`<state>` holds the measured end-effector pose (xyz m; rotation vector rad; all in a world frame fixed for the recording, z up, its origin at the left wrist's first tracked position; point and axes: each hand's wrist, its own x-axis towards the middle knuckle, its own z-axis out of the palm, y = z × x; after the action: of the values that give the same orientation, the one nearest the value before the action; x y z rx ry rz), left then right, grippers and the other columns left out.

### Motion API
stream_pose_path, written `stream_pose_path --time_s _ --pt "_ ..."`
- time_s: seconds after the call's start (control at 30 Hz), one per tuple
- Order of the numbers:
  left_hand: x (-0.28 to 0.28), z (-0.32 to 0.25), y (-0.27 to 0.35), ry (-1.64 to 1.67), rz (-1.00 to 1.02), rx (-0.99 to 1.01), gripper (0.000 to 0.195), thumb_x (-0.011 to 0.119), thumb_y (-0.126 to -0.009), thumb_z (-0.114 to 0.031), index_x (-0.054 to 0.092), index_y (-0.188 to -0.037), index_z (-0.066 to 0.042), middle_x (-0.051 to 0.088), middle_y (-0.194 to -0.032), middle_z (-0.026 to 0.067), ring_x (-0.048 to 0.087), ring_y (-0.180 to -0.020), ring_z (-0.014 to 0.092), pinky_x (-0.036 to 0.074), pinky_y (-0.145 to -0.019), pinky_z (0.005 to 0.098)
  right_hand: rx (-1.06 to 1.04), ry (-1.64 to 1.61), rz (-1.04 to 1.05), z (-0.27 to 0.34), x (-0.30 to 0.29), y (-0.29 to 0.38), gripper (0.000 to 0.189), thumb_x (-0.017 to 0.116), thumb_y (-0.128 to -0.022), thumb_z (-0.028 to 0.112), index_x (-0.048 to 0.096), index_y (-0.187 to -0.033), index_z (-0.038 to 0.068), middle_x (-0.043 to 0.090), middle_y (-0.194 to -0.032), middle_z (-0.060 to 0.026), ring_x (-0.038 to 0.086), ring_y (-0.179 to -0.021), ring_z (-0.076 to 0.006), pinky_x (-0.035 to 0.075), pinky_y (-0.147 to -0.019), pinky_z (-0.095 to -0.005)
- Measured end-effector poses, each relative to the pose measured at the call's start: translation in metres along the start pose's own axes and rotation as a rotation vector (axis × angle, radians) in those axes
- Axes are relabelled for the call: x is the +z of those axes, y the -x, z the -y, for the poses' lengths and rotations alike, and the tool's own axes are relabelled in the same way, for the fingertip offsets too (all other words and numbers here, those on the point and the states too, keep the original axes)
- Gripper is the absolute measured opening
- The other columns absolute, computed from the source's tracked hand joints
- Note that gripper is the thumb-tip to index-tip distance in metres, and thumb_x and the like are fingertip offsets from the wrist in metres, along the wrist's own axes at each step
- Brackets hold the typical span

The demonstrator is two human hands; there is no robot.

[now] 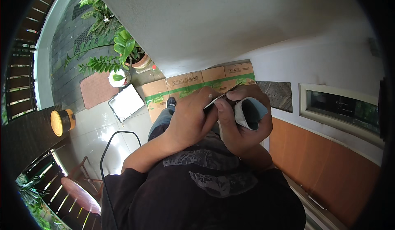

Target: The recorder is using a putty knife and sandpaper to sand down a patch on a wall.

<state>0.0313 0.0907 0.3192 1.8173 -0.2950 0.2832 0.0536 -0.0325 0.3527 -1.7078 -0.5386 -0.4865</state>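
Observation:
My left hand [189, 117] and my right hand [239, 128] meet in front of my chest. Between the fingers and thumbs of both is a thin flat piece [213, 102], seen almost edge-on; whether it is a blade or a stiff sheet cannot be told. Curled inside my right palm is a rolled sheet [260, 109], blue-grey on one face and whitish on the other, perhaps sandpaper. One open end of the roll faces up toward me, and my fingers wrap its far side.
Flattened cardboard [185, 85] lines the floor along the grey wall [216, 23]. Left of it are a white rectangular tray [127, 102], a white bucket [118, 78], a potted plant [140, 61] and a pink mat [97, 89]. A black cable [103, 156] loops by my left side.

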Motion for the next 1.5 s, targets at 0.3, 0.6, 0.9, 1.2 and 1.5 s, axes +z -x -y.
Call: stream_pose_path --time_s 0.3,0.6,0.9,1.2,1.5 --pt "-0.009 0.002 0.003 -0.006 0.038 -0.045 0.020 0.062 -0.078 0.001 0.054 -0.096 0.000 0.058 -0.078 0.0181 0.060 -0.073 0.037 0.047 -0.062 0.0397 -0.065 0.072 0.044 -0.002 0.006 0.000 0.024 0.075 -0.074 -0.003 0.061 -0.093 -0.001 0.064 -0.083 -0.0097 0.062 -0.072 -0.0178 0.048 -0.061 -0.0271" --pt "-0.013 0.007 0.004 -0.035 -0.018 -0.075 0.019 0.062 -0.081 -0.001 0.053 -0.097 0.001 0.058 -0.077 0.0202 0.059 -0.072 0.041 0.047 -0.061 0.0410 0.183 0.042 0.128 0.003 0.014 -0.006 0.017 0.071 -0.080 0.004 0.057 -0.087 -0.002 0.058 -0.076 -0.0097 0.058 -0.067 -0.0171 0.046 -0.060 -0.0265" --pt "-0.011 0.011 0.006 0.080 -0.033 -0.155 0.025 0.061 -0.083 -0.006 0.055 -0.105 0.005 0.060 -0.075 0.0222 0.060 -0.067 0.040 0.047 -0.058 0.0395 0.140 0.112 0.027 -0.003 0.022 0.006 0.019 0.072 -0.078 0.004 0.058 -0.090 0.000 0.062 -0.080 -0.0094 0.062 -0.069 -0.0169 0.048 -0.062 -0.0267" --pt "-0.006 0.013 0.010 0.084 -0.005 -0.218 0.027 0.060 -0.084 -0.008 0.054 -0.108 0.004 0.060 -0.075 0.0234 0.060 -0.070 0.042 0.047 -0.060 0.0418 0.172 0.189 0.057 -0.004 0.016 0.009 0.020 0.072 -0.078 0.005 0.059 -0.092 -0.001 0.062 -0.080 -0.0094 0.062 -0.069 -0.0175 0.049 -0.062 -0.0277" --pt "-0.001 0.010 0.011 0.090 0.031 -0.260 0.024 0.060 -0.085 -0.009 0.054 -0.105 0.004 0.060 -0.076 0.0241 0.060 -0.072 0.043 0.047 -0.060 0.0428 0.292 0.197 0.234 -0.007 0.000 0.002 0.019 0.067 -0.084 0.010 0.056 -0.096 -0.001 0.060 -0.078 -0.0112 0.061 -0.068 -0.0194 0.048 -0.062 -0.0295"
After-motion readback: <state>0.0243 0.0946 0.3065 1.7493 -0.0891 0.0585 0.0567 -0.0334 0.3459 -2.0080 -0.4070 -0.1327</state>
